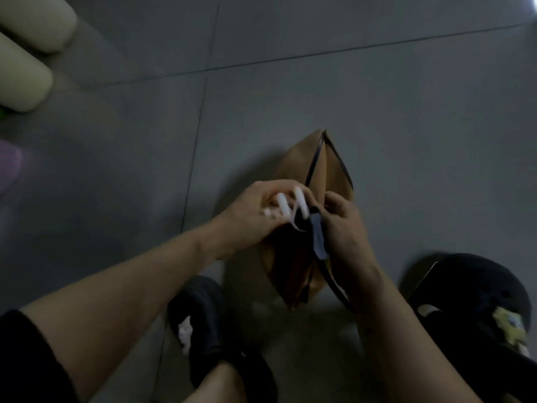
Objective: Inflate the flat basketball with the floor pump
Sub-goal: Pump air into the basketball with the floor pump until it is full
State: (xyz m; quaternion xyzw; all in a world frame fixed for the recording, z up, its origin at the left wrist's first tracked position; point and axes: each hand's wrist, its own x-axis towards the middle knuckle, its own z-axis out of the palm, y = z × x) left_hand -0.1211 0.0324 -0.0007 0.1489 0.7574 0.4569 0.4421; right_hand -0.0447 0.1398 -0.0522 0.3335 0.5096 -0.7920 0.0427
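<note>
On the grey tiled floor (290, 97) lies the flat, folded brown leather basketball (316, 167). The left hand (250, 216) presses curled fingers onto it; the right hand (343, 225) pinches the black pump hose (331, 283) at it.

Dim, muddy exposure; colours muted grey. One bright spot at the far 1 o'clock corner, glare on the floor tiles (377, 91) fading toward 7 o'clock. Soft shadow cast toward 9 o'clock from the flattened basketball (316, 170). Motion blur on both hands, left hand (255, 216) worst. Whole frame soft. Grout lines bend near the edges, wide-angle distortion.
</note>
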